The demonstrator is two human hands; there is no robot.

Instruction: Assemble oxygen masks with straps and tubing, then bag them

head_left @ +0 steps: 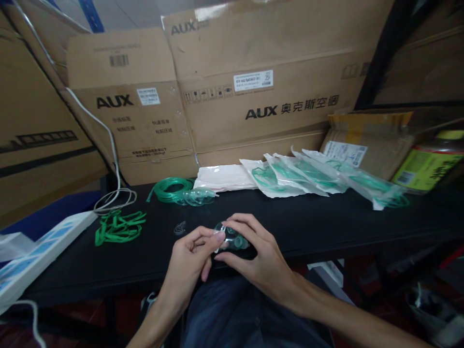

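Both hands meet at the near edge of the black table (326, 222). Together they hold a small clear plastic mask with green parts (232, 239). My left hand (190, 258) pinches its left side with thumb and fingertips. My right hand (253, 256) wraps over its top and right side, hiding much of it. A tiny clear clip (180, 227) lies on the table just left of the hands.
A coil of green tubing with a clear mask (181, 192), a pile of green elastic bands (118, 227), a white pouch (223, 177) and several sealed bags of green masks (319, 176) lie further back. Cardboard boxes (253, 82) wall the rear. A power strip (39, 251) sits at left.
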